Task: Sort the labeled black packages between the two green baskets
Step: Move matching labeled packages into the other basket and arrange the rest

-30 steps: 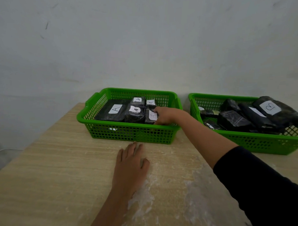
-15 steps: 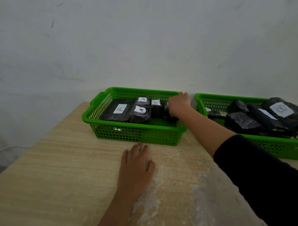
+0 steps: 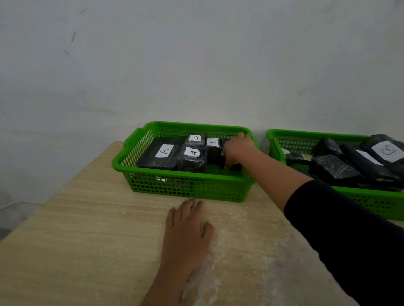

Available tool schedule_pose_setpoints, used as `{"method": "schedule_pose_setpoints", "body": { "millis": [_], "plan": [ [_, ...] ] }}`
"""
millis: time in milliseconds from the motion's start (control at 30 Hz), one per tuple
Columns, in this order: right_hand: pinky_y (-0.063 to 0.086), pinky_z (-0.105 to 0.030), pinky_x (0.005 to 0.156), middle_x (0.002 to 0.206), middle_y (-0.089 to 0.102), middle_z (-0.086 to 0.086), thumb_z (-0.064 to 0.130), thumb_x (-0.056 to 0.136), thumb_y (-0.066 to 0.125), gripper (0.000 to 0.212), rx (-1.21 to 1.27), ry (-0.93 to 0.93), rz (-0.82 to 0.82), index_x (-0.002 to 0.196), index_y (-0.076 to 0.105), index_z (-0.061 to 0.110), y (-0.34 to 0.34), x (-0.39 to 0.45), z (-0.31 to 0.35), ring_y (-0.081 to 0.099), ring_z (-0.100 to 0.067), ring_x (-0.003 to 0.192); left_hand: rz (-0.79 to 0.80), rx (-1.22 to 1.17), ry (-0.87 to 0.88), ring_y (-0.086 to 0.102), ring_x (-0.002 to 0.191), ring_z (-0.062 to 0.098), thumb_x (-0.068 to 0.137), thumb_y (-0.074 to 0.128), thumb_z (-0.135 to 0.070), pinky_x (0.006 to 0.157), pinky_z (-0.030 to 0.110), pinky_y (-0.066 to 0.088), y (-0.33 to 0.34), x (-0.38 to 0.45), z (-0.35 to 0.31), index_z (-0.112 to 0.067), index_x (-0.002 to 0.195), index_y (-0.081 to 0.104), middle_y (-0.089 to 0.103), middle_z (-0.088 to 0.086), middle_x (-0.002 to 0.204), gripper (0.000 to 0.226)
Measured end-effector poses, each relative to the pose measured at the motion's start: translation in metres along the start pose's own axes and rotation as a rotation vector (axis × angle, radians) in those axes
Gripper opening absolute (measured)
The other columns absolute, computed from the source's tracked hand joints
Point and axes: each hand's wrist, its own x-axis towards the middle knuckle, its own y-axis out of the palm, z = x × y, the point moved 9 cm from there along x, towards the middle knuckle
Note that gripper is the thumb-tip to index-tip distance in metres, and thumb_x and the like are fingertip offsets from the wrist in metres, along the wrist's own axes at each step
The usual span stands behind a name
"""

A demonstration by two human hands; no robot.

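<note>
Two green baskets stand at the wall. The left basket (image 3: 188, 185) holds several black packages with white "A" labels: a flat one (image 3: 160, 155), a blocky one (image 3: 192, 159) and smaller ones behind. My right hand (image 3: 238, 148) reaches into this basket's right end, fingers closed around a black package (image 3: 231, 165) that it mostly hides. The right basket (image 3: 381, 203) holds a pile of black packages; the top one (image 3: 388, 152) bears a "B" label. My left hand (image 3: 187, 231) lies flat on the table in front of the left basket, holding nothing.
The baskets sit on a light wooden table (image 3: 85, 248) with whitish worn patches near me. Its left edge falls off to the floor. A plain pale wall rises directly behind the baskets. My dark right sleeve (image 3: 350, 239) crosses in front of the right basket.
My right hand moved from the basket's middle to its right end, and now presses down on a black package there. The left hand stayed flat on the table.
</note>
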Motion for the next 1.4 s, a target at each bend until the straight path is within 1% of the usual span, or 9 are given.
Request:
{"method": "schedule_pose_setpoints", "body": {
  "millis": [267,500,567,700,800,900,1000,1133,1400],
  "plan": [
    [0.040,-0.041,0.101,0.128,0.059,-0.012,0.030,0.089,0.051,0.038,0.414,0.138,-0.331,0.123,0.061,0.016,-0.036,-0.038,-0.115,0.049,-0.033,0.122,0.028,0.014,-0.008,0.007,0.147,0.009,0.096,0.032,-0.035,0.123,0.037,-0.004,-0.001,-0.001,-0.002,-0.025,0.150,0.018,0.012,-0.005,0.160,0.056],
    [0.049,-0.040,0.088,0.113,0.061,-0.025,0.027,0.089,0.052,0.034,0.447,0.420,-0.032,0.105,0.060,-0.001,0.054,-0.083,-0.249,0.059,-0.037,0.101,0.031,-0.005,0.045,0.009,0.147,0.009,0.098,0.033,-0.034,0.121,0.037,0.001,0.006,-0.002,-0.033,-0.021,0.150,0.017,0.013,-0.004,0.161,0.057],
    [0.042,-0.043,0.101,0.130,0.056,-0.022,0.040,0.092,0.049,0.048,0.383,0.413,0.065,0.125,0.056,0.005,0.083,-0.096,-0.262,0.054,-0.037,0.118,0.057,0.045,0.043,0.007,0.148,0.010,0.098,0.031,-0.036,0.121,0.038,0.001,0.014,-0.004,-0.037,-0.021,0.151,0.014,0.009,-0.004,0.161,0.057],
    [0.031,-0.048,0.111,0.149,0.042,-0.013,0.067,0.083,0.048,0.075,0.393,0.336,0.022,0.145,0.036,0.027,0.106,-0.108,-0.261,0.040,-0.038,0.134,0.038,0.063,0.018,0.008,0.148,0.009,0.098,0.032,-0.039,0.121,0.037,0.002,0.016,-0.005,-0.035,-0.024,0.150,0.016,0.011,-0.007,0.161,0.057],
    [0.035,-0.045,0.106,0.146,0.044,-0.015,0.063,0.074,0.064,0.090,0.490,0.301,0.035,0.147,0.031,0.020,0.107,-0.108,-0.253,0.045,-0.035,0.130,0.045,0.057,0.021,0.007,0.147,0.008,0.098,0.032,-0.039,0.121,0.036,0.002,0.016,-0.005,-0.033,-0.026,0.150,0.016,0.011,-0.008,0.161,0.057],
    [0.048,-0.033,0.082,0.122,0.061,-0.015,0.040,0.077,0.071,0.064,0.714,0.300,-0.066,0.130,0.055,0.007,0.099,-0.105,-0.254,0.059,-0.030,0.104,0.042,0.035,0.026,0.008,0.147,0.007,0.097,0.033,-0.039,0.121,0.036,0.002,0.014,-0.006,-0.033,-0.026,0.150,0.017,0.013,-0.008,0.160,0.056],
    [0.047,-0.032,0.069,0.096,0.064,-0.016,0.038,0.081,0.062,0.038,1.302,0.385,-0.191,0.096,0.068,0.003,0.090,-0.108,-0.263,0.059,-0.027,0.080,0.030,0.014,0.034,0.010,0.147,0.007,0.097,0.035,-0.039,0.122,0.035,0.003,0.013,-0.006,-0.034,-0.026,0.150,0.019,0.015,-0.008,0.160,0.056],
    [0.052,-0.030,0.073,0.110,0.063,-0.010,0.038,0.083,0.057,0.023,1.704,0.284,-0.018,0.094,0.061,0.018,0.084,-0.107,-0.240,0.063,-0.021,0.091,0.028,0.001,0.041,0.010,0.147,0.007,0.097,0.036,-0.038,0.122,0.035,0.002,0.012,-0.006,-0.034,-0.026,0.150,0.020,0.015,-0.008,0.160,0.056],
    [0.058,-0.045,0.073,0.123,0.061,-0.014,0.048,0.084,0.061,0.050,1.850,0.163,0.214,0.123,0.056,0.016,0.077,-0.107,-0.193,0.061,-0.032,0.108,0.027,-0.019,0.047,0.009,0.147,0.007,0.097,0.035,-0.039,0.122,0.035,0.002,0.013,-0.006,-0.033,-0.025,0.150,0.020,0.015,-0.008,0.160,0.056]
  ]
}}
